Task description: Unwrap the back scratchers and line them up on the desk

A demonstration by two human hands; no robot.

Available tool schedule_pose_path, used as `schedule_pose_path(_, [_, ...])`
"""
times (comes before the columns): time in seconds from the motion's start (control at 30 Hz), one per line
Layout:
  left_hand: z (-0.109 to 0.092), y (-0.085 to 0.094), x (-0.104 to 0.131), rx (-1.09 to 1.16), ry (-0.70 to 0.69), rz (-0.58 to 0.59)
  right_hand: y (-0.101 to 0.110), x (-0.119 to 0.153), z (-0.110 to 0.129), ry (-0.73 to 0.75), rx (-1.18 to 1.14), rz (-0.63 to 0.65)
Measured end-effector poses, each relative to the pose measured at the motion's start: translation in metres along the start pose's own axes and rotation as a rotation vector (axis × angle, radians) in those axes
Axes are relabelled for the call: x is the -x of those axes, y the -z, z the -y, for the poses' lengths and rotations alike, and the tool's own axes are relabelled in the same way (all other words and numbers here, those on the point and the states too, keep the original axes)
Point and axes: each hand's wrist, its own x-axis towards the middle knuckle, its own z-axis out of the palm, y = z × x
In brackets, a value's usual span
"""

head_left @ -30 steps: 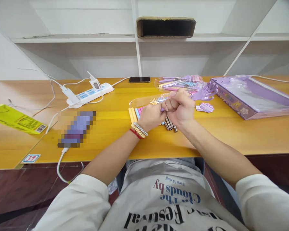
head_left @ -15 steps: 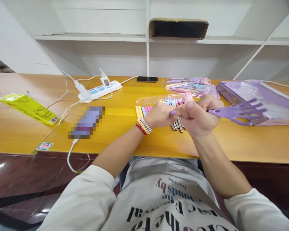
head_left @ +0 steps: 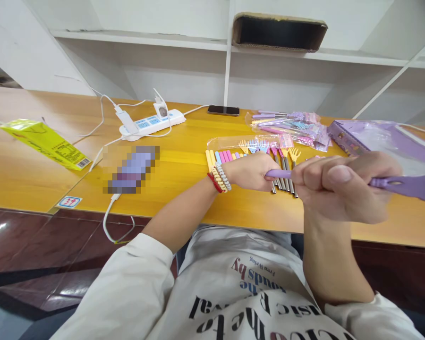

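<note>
My left hand (head_left: pixel 253 171) is closed round one end of a purple handle (head_left: pixel 282 174), palm down over the table. My right hand (head_left: pixel 345 185) is wrapped in a fist round the same tool nearer its head. The purple fork-like head (head_left: pixel 418 187) sticks out to the right and runs past the picture's edge, so its tips are hidden. Beneath and behind my hands lie several small forks (head_left: pixel 293 155) with metal shafts, beside a row of coloured handles (head_left: pixel 226 156), partly covered by my left hand and wrist.
Plastic-wrapped tools (head_left: pixel 286 125) lie at the back, left of a purple box (head_left: pixel 347 137). A black phone (head_left: pixel 223 110), a power strip (head_left: pixel 152 124) with cables, a blurred device (head_left: pixel 134 167) and a yellow box (head_left: pixel 47 144) stand or lie leftward. White shelves (head_left: pixel 145 41) rise behind.
My right hand has moved right and closer to the camera, taking the purple head partly out of view. More of the handle shows between my hands. The view has shifted slightly.
</note>
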Motion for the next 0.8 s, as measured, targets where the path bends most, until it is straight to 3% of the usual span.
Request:
schedule_pose_path(0.13, [-0.006, 0.002, 0.0, 0.045, 0.014, 0.07, 0.005, 0.0, 0.012, -0.025, -0.004, 0.091])
schedule_pose_path(0.23, [-0.003, 0.001, -0.003, -0.005, 0.025, 0.041, 0.014, -0.006, 0.007, -0.041, -0.083, 0.119])
schedule_pose_path(0.5, [0.019, -0.005, 0.0, -0.165, 0.301, -0.296, 0.036, -0.035, -0.053, -0.354, -0.413, -0.202])
schedule_pose_path(0.67, [0.02, 0.0, 0.008, -0.168, 0.359, -0.337, 0.061, -0.052, -0.061, -0.378, -0.644, -0.294])
schedule_pose_path(0.8, [0.02, -0.002, 0.009, -0.228, 0.377, -0.354, 0.08, -0.06, -0.062, -0.369, -0.7, -0.309])
